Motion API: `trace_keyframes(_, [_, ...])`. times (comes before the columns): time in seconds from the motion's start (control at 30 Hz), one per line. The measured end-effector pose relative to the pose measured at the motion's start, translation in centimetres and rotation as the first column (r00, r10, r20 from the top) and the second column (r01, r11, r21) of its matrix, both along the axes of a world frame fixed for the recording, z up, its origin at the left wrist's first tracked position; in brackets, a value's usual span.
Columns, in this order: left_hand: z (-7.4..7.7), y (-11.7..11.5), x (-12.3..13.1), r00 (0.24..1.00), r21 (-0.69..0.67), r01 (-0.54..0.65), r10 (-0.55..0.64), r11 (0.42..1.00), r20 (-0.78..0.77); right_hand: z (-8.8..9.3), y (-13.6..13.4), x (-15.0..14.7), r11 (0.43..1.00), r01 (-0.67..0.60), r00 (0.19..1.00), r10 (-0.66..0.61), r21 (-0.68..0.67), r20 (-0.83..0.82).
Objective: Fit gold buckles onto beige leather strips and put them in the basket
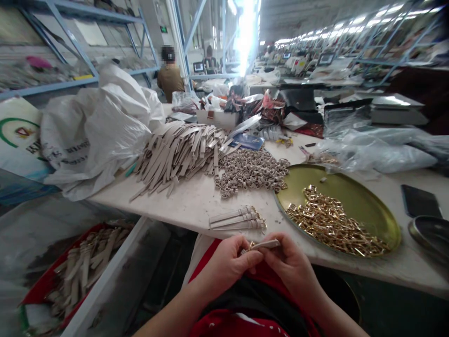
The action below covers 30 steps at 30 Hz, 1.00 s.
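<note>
Between my two hands, just over the table's front edge, is a short beige strap point(266, 244) with a gold buckle at its left end. My left hand point(236, 256) pinches the buckle end, and my right hand point(289, 262) grips the strap's other end. Right beyond them lie several finished-looking beige straps with gold buckles point(238, 219). Further back is a heap of small beige loops point(250, 171), with a large pile of loose beige strips point(182, 152) to its left. Gold buckles point(333, 222) cover part of a round gold tray point(372, 201) on the right.
At lower left, a red container point(38, 295) holds buckled straps. White sacks point(105, 121) stand at the table's left. A phone point(421, 201) and a dark round dish point(430, 234) lie at right. Plastic bags point(382, 150) are behind the tray. A person point(170, 77) is in the background.
</note>
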<state>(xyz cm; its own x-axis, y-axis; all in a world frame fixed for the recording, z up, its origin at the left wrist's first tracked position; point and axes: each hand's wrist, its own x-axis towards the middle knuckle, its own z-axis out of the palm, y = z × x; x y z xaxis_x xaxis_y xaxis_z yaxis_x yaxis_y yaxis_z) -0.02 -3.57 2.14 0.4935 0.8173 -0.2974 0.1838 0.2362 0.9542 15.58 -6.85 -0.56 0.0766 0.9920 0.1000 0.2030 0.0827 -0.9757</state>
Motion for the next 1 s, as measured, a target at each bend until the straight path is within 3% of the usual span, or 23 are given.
trace_keyframes(0.07, [-0.1, 0.9, 0.0, 0.999, -0.001, -0.035, 0.035, 0.999, -0.022, 0.4, 0.8, 0.0, 0.997, -0.054, 0.996, 0.050, -0.052, -0.078])
trace_keyframes(0.3, [-2.0, 4.8, 1.1, 0.996, -0.033, -0.081, 0.079, 0.996, -0.045, -0.1, 5.2, 0.9, 0.980, -0.192, 0.981, 0.193, -0.048, 0.021])
trace_keyframes(0.47, [-1.5, 6.1, 1.1, 0.993, 0.109, -0.044, 0.056, 0.993, -0.106, -1.1, 7.7, 1.0, 0.965, -0.196, 0.969, 0.164, -0.173, -0.185])
trace_keyframes(0.63, [-2.0, 7.3, 0.7, 0.997, 0.051, -0.006, 0.010, 0.999, -0.070, -0.9, 8.8, 0.7, 0.928, -0.236, 0.931, 0.130, -0.290, -0.340])
trace_keyframes(0.83, [-3.3, 7.5, 1.1, 0.992, -0.073, -0.119, 0.122, 0.990, 0.025, -1.6, 8.0, 0.2, 0.967, -0.193, 0.968, 0.160, -0.164, -0.194])
trace_keyframes(0.9, [-3.1, 7.5, 1.1, 0.991, -0.041, -0.125, 0.127, 0.991, 0.044, -1.6, 7.7, 0.5, 0.968, -0.222, 0.973, 0.211, -0.121, -0.096])
trace_keyframes(1.0, [-2.7, 7.9, 1.0, 0.999, 0.055, -0.042, 0.042, 0.998, 0.003, -1.3, 8.8, 2.4, 0.927, -0.354, 0.930, 0.363, -0.124, 0.055])
